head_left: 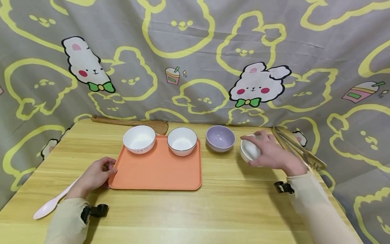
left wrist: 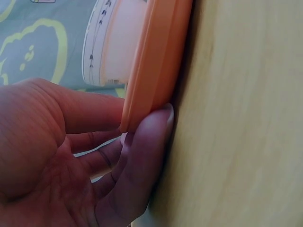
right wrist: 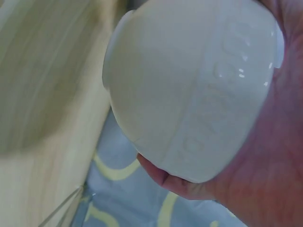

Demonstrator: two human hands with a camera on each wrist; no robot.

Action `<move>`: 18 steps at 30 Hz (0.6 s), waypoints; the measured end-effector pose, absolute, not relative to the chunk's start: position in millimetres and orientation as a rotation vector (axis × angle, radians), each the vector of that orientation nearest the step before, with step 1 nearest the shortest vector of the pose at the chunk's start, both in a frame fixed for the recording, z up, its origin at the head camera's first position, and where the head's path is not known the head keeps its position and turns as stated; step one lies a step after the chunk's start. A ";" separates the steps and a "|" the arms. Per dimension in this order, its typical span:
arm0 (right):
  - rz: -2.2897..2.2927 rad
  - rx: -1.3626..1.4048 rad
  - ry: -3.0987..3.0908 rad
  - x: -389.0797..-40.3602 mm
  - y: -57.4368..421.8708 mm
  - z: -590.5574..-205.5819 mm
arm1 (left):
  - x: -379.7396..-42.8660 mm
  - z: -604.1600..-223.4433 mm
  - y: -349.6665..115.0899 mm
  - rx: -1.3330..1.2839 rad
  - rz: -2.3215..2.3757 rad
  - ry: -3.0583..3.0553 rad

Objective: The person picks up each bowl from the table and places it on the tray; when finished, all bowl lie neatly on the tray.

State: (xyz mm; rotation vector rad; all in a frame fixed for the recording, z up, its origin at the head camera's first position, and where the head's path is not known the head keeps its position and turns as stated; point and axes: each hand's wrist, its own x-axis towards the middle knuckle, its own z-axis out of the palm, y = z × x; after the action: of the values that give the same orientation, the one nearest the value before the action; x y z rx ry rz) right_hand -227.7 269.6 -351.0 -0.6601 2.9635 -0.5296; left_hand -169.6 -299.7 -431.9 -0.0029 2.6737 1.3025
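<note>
Your right hand (head_left: 270, 153) gripping an embossed white bowl (head_left: 250, 149), right of the purple bowl (head_left: 220, 138), your left hand (head_left: 95, 174) pinching the orange tray (head_left: 158, 173) by its left edge, two other bowls (head_left: 139, 138) along its far side

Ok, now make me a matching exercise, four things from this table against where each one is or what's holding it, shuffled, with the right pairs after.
Things:
1. Orange tray
2. Purple bowl
3. White bowl with raised lettering
4. Wooden spatula

Places or states:
A. Gripped by the right hand
B. Lying along the table's back edge
C. Edge pinched by the left hand
D. Untouched, just right of the tray

Pairs: 1-C, 2-D, 3-A, 4-B
</note>
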 end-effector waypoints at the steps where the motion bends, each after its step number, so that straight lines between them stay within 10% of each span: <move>1: -0.530 -0.669 2.962 -226.0 267.2 -349.5 | -169.6 -432.0 -299.7 0.000 1.304 2.675; 18: -0.497 -0.846 2.949 -198.4 230.9 -337.1 | -169.5 -429.1 -299.9 -0.009 1.316 2.639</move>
State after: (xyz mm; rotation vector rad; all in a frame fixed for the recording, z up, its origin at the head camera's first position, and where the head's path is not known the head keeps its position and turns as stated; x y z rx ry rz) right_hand -198.4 230.9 -337.1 -0.8458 2.9487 -0.4965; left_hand -169.5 -299.9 -429.1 -0.0091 2.6385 1.3156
